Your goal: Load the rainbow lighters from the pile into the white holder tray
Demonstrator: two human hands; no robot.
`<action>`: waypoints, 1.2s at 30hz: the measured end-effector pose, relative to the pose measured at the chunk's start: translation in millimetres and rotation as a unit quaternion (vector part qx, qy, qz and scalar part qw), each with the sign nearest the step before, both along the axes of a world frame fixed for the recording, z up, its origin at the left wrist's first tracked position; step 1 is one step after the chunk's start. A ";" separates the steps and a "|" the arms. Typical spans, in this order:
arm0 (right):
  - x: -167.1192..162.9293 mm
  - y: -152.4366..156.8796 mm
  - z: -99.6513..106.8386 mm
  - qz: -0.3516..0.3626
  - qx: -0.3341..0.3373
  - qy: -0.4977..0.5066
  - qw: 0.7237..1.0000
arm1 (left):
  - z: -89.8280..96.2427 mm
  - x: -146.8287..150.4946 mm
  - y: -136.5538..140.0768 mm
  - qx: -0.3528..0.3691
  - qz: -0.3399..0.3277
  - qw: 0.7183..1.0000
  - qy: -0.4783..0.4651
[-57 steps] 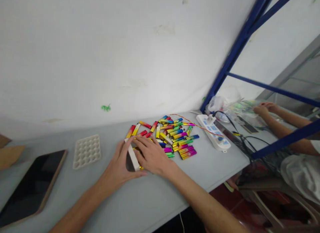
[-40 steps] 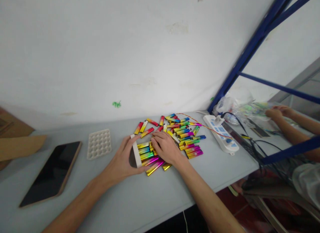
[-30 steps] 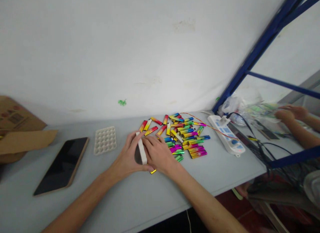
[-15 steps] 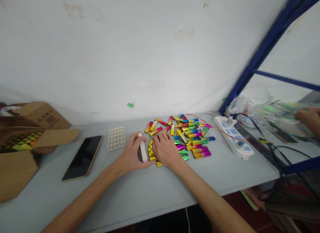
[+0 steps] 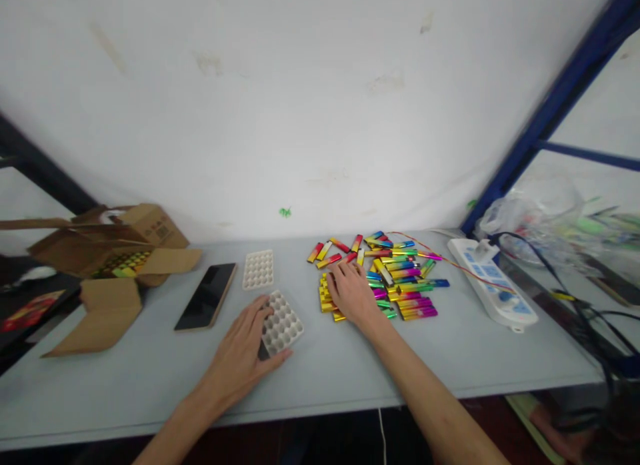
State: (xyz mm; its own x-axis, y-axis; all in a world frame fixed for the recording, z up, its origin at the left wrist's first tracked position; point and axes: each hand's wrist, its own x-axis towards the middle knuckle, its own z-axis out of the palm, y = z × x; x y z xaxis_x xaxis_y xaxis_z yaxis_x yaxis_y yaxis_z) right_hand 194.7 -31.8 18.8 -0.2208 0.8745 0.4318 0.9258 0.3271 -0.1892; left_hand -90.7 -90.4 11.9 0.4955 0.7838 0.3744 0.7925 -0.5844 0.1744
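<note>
My left hand [image 5: 243, 348] grips a white tray [image 5: 286, 324] with rows of small pockets. Its fingers lie over the left edge and the thumb stretches along the near side. The tray rests nearly flat on the table, and a dark strip shows beneath its left edge. My right hand [image 5: 351, 293] is at the left part of a pile of shiny lighters, its fingers bent down over gold-coloured lighters [image 5: 327, 298]; the fingertips are partly hidden. More lighters [image 5: 400, 275], in red, green, blue and purple, lie to its right and behind it.
Another white pocketed tray [image 5: 259, 270] lies behind my left hand. Left of it are a phone [image 5: 207, 297] and an open cardboard box [image 5: 170, 260] containing lighters. A white power strip [image 5: 493, 285] with cables stands at the right, near a blue frame [image 5: 520, 155] and plastic bags [image 5: 540, 215].
The tray in my left hand has gone from upright on edge beside the gold lighters to nearly flat, farther left and nearer me. My right hand stays at the lighters. The view has shifted left.
</note>
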 end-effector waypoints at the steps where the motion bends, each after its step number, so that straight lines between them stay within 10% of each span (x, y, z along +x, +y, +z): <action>1: 0.2 0.0 -0.1 -0.001 0.000 0.006 1.000 | -0.3 -1.7 -2.7 -0.001 0.004 1.000 0.007; 9: 1.5 0.0 3.1 -0.013 0.020 0.072 0.997 | 3.4 -19.2 -6.8 0.045 0.071 0.996 0.033; 19: 5.3 2.1 3.6 -0.014 0.039 0.113 0.993 | 23.3 -36.1 84.2 -0.059 -0.047 0.994 0.073; 29: -18.7 -5.2 20.0 0.124 0.023 0.136 0.983 | 2.8 25.8 -0.4 -0.033 0.021 0.999 -0.010; 36: -93.7 57.2 30.8 0.259 -0.071 -0.031 0.963 | -0.8 -8.7 -25.6 0.023 0.101 0.994 0.018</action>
State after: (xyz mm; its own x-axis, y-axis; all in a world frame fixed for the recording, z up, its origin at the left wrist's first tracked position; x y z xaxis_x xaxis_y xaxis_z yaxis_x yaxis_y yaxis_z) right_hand 101.0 25.4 49.6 -0.6638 0.6901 0.2883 0.6569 0.7223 -0.2163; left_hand -99.5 -116.0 11.1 0.3426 0.8514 0.3973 0.9000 -0.4187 0.1212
